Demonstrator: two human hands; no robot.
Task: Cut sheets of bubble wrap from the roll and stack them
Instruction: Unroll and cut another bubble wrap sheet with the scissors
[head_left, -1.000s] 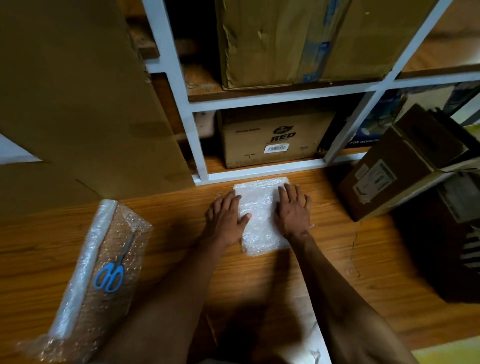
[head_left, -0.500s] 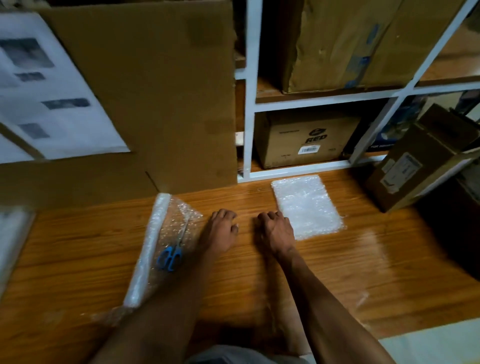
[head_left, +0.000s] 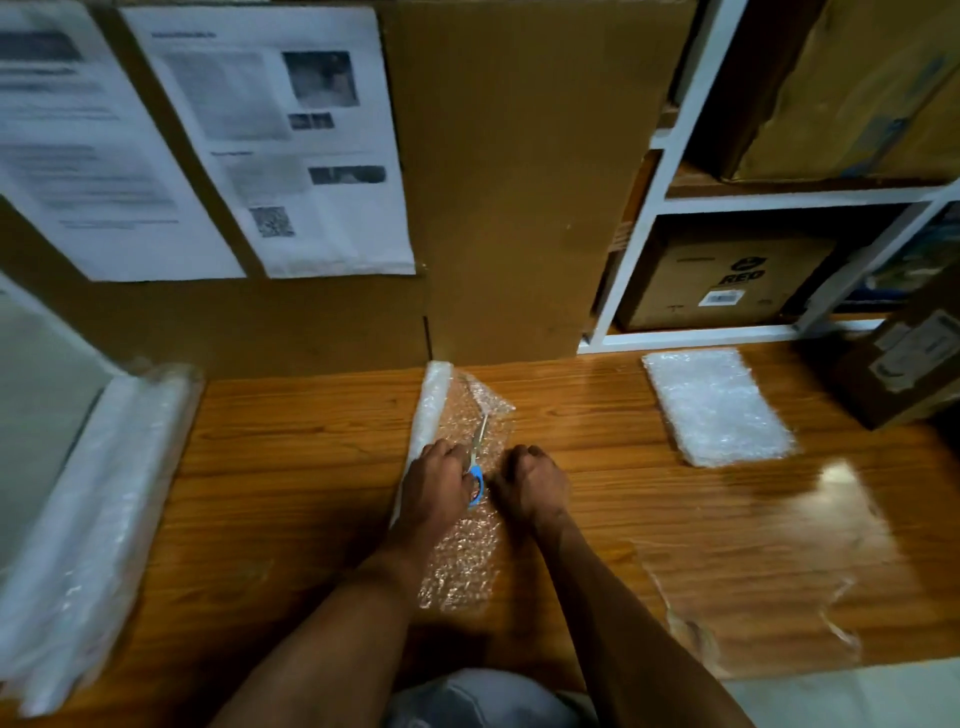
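Observation:
A partly unrolled bubble wrap roll lies on the wooden table, its loose sheet spread toward me. Blue-handled scissors rest on that sheet. My left hand lies on the roll, and its fingers curl over the scissors' handle. My right hand sits just right of the scissors, fingers curled at the sheet's right edge. A stack of cut white sheets lies apart at the back right.
A larger wrapped roll lies along the table's left edge. A clear plastic film lies flat at the front right. Cardboard panels with printed papers stand behind. A white shelf holds boxes, and a tilted carton stands far right.
Both hands left the stack of cut sheets and moved left to the roll. My left hand now covers the scissors' handle. The camera view swung left.

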